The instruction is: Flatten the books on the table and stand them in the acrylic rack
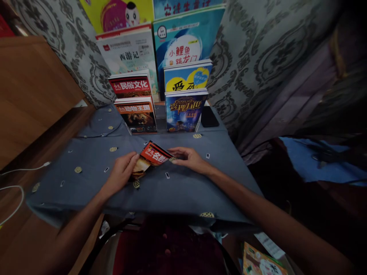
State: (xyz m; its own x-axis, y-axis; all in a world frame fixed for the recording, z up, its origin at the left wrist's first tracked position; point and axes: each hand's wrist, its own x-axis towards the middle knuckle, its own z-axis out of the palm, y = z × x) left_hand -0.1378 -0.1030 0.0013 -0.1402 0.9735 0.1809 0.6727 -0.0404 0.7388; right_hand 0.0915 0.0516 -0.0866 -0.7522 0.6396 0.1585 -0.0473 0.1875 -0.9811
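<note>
A small book (pixel 154 154) with a red title band and a tan picture on its cover lies tilted just above or on the blue patterned tablecloth (pixel 94 152); which of the two I cannot tell. My left hand (pixel 122 170) grips its left edge, thumb along the cover. At the opposite end, my right hand (pixel 187 158) has its fingers and thumb closed about the right corner. Beyond the hands, two short rows of books stand upright, with a lion-covered book (pixel 139 116) at the front left and a blue-purple book (pixel 185 111) at the front right.
Taller books, among them a white one (pixel 129 53) and a teal one (pixel 189 38), rise at the back against a patterned curtain (pixel 258 57). A dark flat phone-like object (pixel 210 117) lies beside the right row. White cables (pixel 21 191) hang at left, near a wooden panel (pixel 37 88).
</note>
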